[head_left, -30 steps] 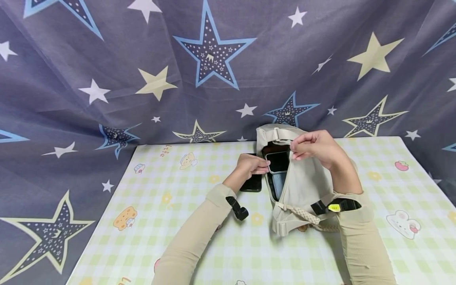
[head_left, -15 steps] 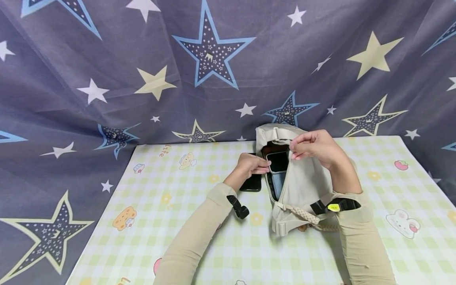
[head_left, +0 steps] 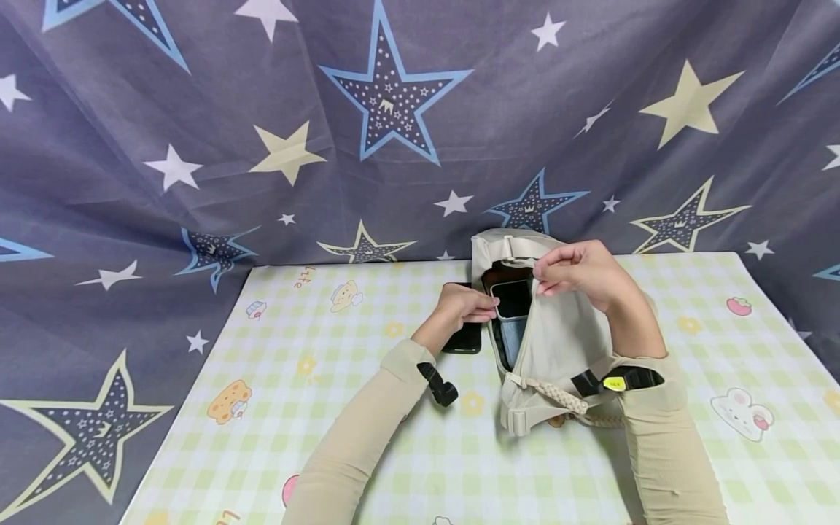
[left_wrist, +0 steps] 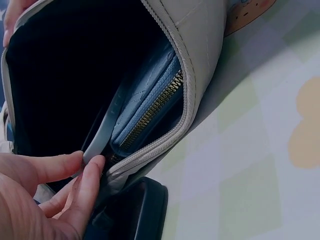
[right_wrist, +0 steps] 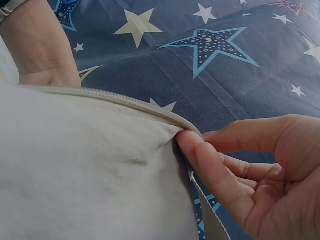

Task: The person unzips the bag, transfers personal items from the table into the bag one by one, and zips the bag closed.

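Both hands at the mouth of a cream bag

Cream bag (head_left: 571,328) sits right of centre in the head view, unzipped, its mouth facing left. Left hand (head_left: 462,302), near centre, pinches the edge of a pale-rimmed phone (head_left: 512,299), dark face visible, lying within the bag's mouth. Right hand (head_left: 584,270) pinches the zippered rim (right_wrist: 125,101) between thumb and fingers. Blue wallet (left_wrist: 145,105) with brass zip lies inside, beside the phone. Black phone-like slab (head_left: 466,339) rests on the checked tablecloth (head_left: 446,459), partly under the left hand. Star-print curtain (head_left: 420,197) fills the upper frame.
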{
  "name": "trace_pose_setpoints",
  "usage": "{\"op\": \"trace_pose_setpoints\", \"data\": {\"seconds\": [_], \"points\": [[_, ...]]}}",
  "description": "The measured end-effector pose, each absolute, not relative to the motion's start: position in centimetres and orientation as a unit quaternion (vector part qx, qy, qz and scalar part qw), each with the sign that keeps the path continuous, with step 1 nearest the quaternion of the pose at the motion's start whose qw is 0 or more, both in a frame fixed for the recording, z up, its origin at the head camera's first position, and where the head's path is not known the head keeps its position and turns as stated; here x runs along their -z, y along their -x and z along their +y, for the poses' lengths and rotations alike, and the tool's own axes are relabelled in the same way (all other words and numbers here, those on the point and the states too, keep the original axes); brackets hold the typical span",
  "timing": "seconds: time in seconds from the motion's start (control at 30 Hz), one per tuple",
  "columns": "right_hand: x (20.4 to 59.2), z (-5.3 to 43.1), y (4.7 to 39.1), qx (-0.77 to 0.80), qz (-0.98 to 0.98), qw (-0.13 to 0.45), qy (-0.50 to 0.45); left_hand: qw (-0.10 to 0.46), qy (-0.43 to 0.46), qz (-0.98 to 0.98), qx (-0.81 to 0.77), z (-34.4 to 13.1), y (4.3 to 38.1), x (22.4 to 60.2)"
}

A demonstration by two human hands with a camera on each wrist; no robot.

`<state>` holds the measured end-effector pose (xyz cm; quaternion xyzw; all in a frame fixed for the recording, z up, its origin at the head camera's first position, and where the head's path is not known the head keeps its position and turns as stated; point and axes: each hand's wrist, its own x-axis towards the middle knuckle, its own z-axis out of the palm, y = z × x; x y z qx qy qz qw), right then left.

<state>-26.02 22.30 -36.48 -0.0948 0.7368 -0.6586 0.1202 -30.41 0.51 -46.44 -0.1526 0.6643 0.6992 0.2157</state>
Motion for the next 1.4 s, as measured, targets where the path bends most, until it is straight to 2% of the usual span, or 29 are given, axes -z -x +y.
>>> {"op": "trace_pose_setpoints", "data": {"seconds": [0.27,0.47,0.87,1.13,1.4], "points": [[36.4,22.3,25.9,0.658,0.737,0.12,0.094,0.207,0.136,0.694,-0.676,0.3,30.0,46.3],[36.3,22.3,25.9,0.658,0.737,0.122,0.092,0.18,0.108,0.768,-0.605,-0.9,29.4,45.9],[36.5,22.0,25.9,0.655,0.739,0.126,0.093,0.06,0.004,0.974,-0.217,-2.5,26.9,43.8],[36.6,22.0,25.9,0.657,0.737,0.127,0.095,0.058,0.016,0.988,-0.142,-1.1,25.8,44.9],[36.5,22.0,25.8,0.657,0.737,0.128,0.095,0.091,0.041,0.991,-0.085,0.0,25.8,45.9]]}}
